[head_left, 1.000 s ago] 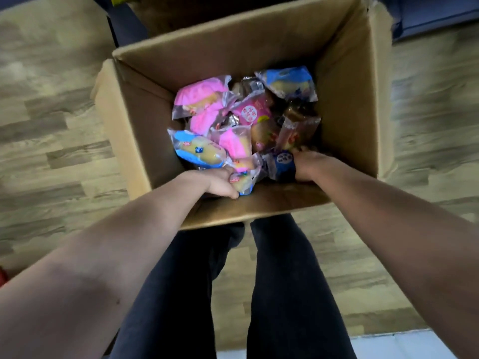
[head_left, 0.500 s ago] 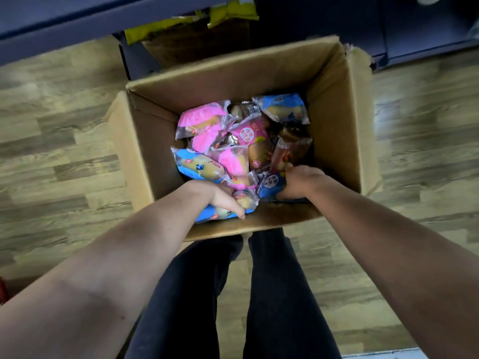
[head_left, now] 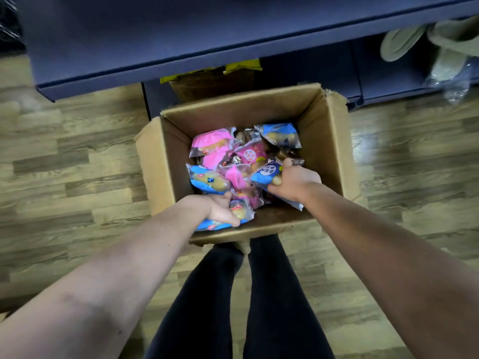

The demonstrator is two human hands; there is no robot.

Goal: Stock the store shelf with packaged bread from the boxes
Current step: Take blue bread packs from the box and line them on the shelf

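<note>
An open cardboard box [head_left: 329,141] stands on the floor in front of my legs. It holds several bread packs in pink, blue and brown wrappers. My left hand [head_left: 220,209] grips a blue-wrapped bread pack [head_left: 242,211] at the box's near left corner. My right hand [head_left: 294,182] grips another blue pack with a round white label [head_left: 267,173] at the near right. A blue pack [head_left: 208,180] and pink packs [head_left: 212,142] lie loose in the box. The dark blue store shelf [head_left: 155,42] juts out above and behind the box.
A second cardboard box [head_left: 210,82] with yellow tape sits under the shelf, behind the open box. Pale slippers and clear plastic [head_left: 440,53] lie at the top right. Wood-look floor [head_left: 72,164] spreads on both sides.
Both hands have risen from the box bottom, each lifting a blue pack. The view has pulled back and up, so the shelf edge now shows.
</note>
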